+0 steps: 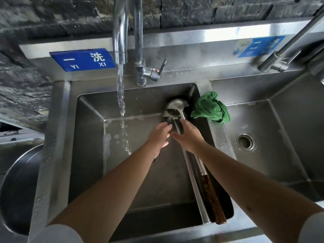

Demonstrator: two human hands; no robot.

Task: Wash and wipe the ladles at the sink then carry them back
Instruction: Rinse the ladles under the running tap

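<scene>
Steel ladles (175, 109) lie in the left sink basin (91, 130) along its right wall, bowls at the far end. Their long handles (196, 174) run back to the near rim, one ending in a brown wooden grip (213, 202). My left hand (159, 137) and my right hand (188, 135) reach over the handles just below the bowls, fingers straight, holding nothing that I can see. A green cloth (211, 107) lies crumpled on the divider between the two basins. Water runs from the tap (121, 41) into the left part of the basin.
A second basin (280, 137) with a round drain (246, 142) lies to the right, with another tap (287, 48) above it. The tap lever (162, 65) sticks out behind the left basin. A large steel pot (19, 190) stands at the far left.
</scene>
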